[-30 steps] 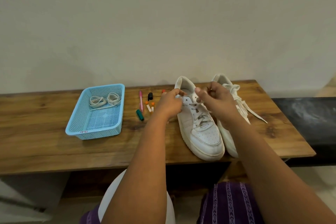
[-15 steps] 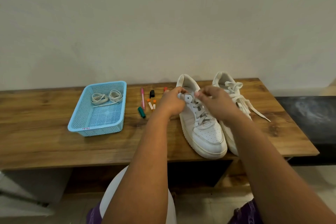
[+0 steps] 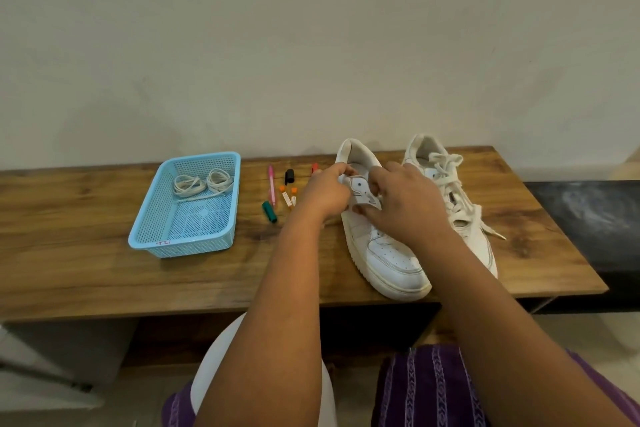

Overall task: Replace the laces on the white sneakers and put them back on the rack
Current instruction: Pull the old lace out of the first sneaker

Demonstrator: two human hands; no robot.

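hands: our left hand (image 3: 323,192) pinches the tongue of the near sneaker (image 3: 381,239); our right hand (image 3: 403,204) has fingers curled down over its eyelets, what it holds we cannot tell.
sneakers: second sneaker (image 3: 450,198) at 3 o'clock, laced.
spares: laces (image 3: 202,182) coiled in basket (image 3: 183,243) at 9 o'clock.
risk: we judge a hard tug could drag the sneaker off the bench (image 3: 86,270) edge.

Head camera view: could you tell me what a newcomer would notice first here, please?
Two hands, the left hand and right hand, work at the tongue of the nearer white sneaker on the wooden bench. To the left, a blue basket holds coiled laces.
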